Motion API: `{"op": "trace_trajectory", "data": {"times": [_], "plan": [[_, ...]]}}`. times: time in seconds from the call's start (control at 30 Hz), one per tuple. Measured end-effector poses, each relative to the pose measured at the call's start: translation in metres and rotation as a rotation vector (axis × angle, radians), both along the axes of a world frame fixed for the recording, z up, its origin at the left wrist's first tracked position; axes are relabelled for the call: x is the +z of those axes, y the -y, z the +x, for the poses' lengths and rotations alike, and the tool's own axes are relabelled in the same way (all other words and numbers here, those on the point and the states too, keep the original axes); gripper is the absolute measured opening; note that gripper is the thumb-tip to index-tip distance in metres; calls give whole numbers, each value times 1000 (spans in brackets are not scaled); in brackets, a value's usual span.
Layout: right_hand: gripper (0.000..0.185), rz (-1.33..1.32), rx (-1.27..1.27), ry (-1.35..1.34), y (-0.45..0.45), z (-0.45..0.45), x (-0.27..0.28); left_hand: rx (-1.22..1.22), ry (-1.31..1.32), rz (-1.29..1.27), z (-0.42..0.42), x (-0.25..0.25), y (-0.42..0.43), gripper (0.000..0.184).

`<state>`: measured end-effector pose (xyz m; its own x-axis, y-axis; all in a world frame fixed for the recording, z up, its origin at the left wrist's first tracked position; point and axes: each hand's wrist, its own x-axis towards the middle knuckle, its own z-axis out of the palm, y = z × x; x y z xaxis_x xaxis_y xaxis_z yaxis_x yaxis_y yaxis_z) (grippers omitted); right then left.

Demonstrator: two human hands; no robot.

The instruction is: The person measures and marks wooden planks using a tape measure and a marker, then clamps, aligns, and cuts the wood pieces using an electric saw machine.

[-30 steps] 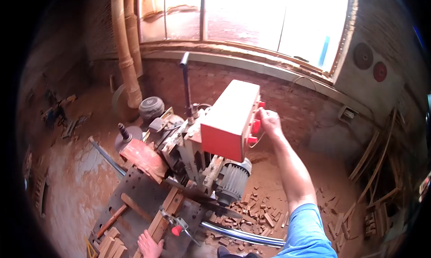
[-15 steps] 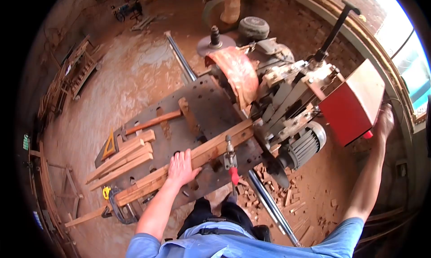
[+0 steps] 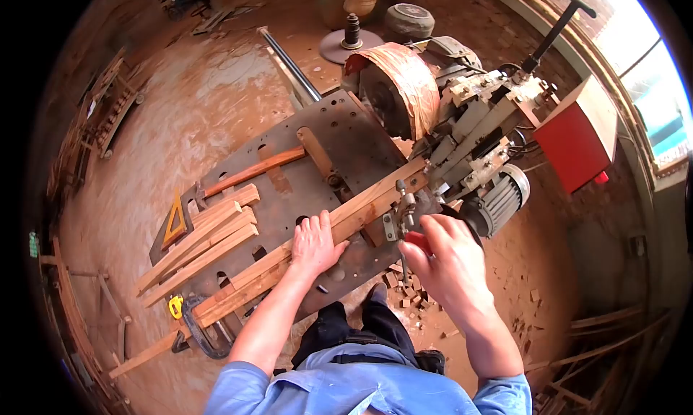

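My left hand (image 3: 314, 245) lies over a long wooden strip (image 3: 368, 202) on the dark metal machine table (image 3: 325, 137), its fingers resting across the wood. At the toggle clamp (image 3: 406, 209) is my right hand (image 3: 451, 260), its fingers curled near the clamp's lower end; the red handle tip is hidden and the grip cannot be made out. The far end of the strip reaches the machine beside the motor (image 3: 503, 198). A C-clamp (image 3: 206, 332) sits at the near left end of the wood.
Several cut strips (image 3: 209, 238), a hammer (image 3: 253, 171) and a yellow triangle (image 3: 175, 223) lie on the table's left. A covered blade guard (image 3: 404, 79) and red control box (image 3: 577, 137) stand right. Wood offcuts (image 3: 411, 288) litter the floor.
My right hand has left the red control box and come down and inward to the toggle clamp. My left hand stays on the wood. The view has tilted down toward the table.
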<state>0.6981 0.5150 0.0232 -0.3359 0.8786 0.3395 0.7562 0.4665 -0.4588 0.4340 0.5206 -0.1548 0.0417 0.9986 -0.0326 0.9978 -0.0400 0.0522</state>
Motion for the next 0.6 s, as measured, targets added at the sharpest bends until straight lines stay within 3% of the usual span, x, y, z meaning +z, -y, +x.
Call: {"op": "trace_trajectory", "data": {"times": [0.13,0.17,0.23,0.3,0.33,0.43,0.5,0.6], "plan": [[30,-348,-170,369,13,-17,-36,-15,43,-11,-4,1,-1,93],[19,-377,-201,356,26,-18,-33,-12,55,-18,-5,0,-2,92],[16,-467,-253,522,45,-11,-72,-15,65,-37,-7,0,-1,92],[19,-554,-299,523,45,-19,-120,-22,62,-52,-8,1,-1,92],[27,-444,-333,359,49,-16,-158,-21,60,-54,-8,0,-1,93],[25,-484,-382,189,45,-27,-139,-21,55,-61,-8,1,-2,94],[35,-585,-534,7,42,-30,-141,-14,112,-45,-8,0,-1,95],[35,-646,-570,-179,35,-25,-159,6,135,-75,-11,7,2,97]]}}
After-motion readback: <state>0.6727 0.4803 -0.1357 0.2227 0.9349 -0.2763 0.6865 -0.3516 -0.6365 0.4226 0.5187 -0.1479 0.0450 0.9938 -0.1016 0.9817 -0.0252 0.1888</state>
